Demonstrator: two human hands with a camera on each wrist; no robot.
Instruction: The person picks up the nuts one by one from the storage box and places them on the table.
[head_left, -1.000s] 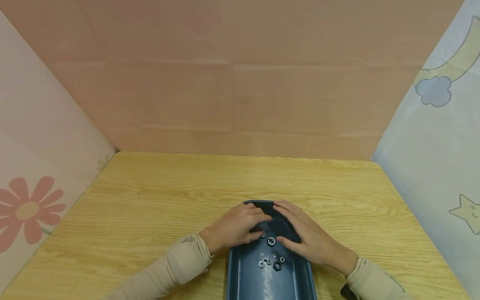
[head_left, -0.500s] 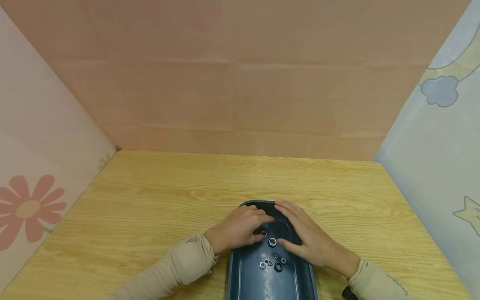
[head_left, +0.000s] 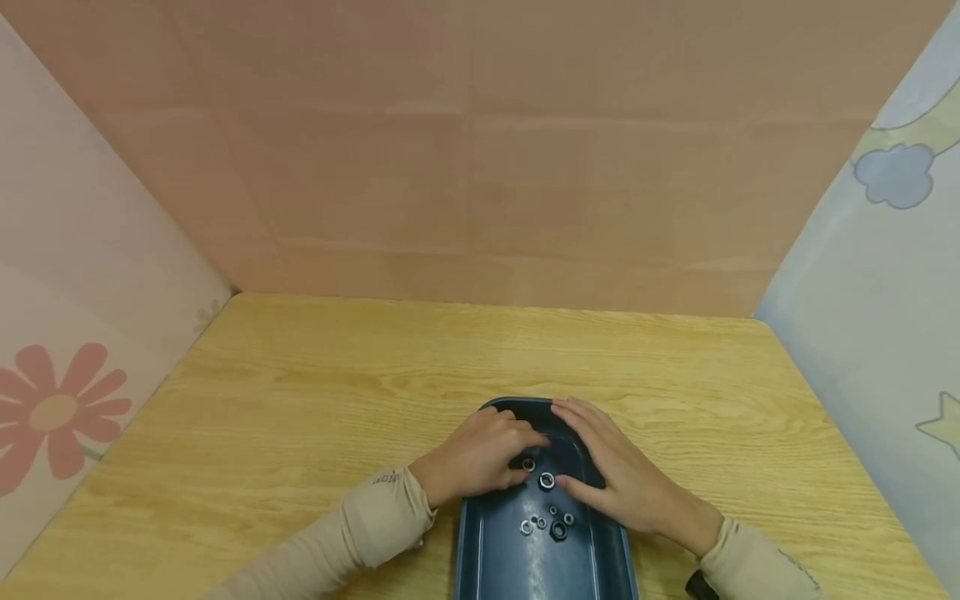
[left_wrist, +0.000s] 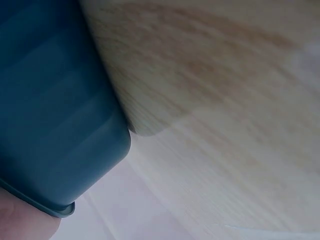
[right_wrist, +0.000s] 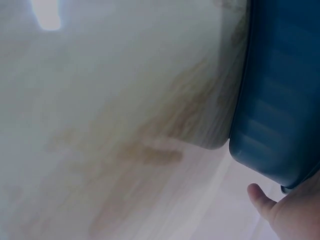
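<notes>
A dark blue tray (head_left: 536, 575) lies lengthwise at the front of the table in the head view, with several metal nuts on its floor. My left hand (head_left: 480, 454) reaches over the left rim, its thumb and index finger apart beside a small nut (head_left: 528, 465). Across from it, my right hand (head_left: 618, 483) lies over the right rim, fingers extended at the far corner and thumb inside near a larger nut (head_left: 546, 481). Nearer the front sits a dark nut (head_left: 558, 531) among smaller ones. Both wrist views mostly show the tray's outer wall (left_wrist: 55, 110), (right_wrist: 280, 110); fingertips there are largely hidden.
The wood-grain table (head_left: 337, 375) extends to both sides of the tray and behind it. A brown-orange panel (head_left: 465, 167) stands at its back. Printed panels, one with a flower (head_left: 56, 412) and one with a cloud (head_left: 894, 175), flank it.
The head view has shifted slightly. Both hands keep nearly the same place over the tray, and the nuts lie as before.
</notes>
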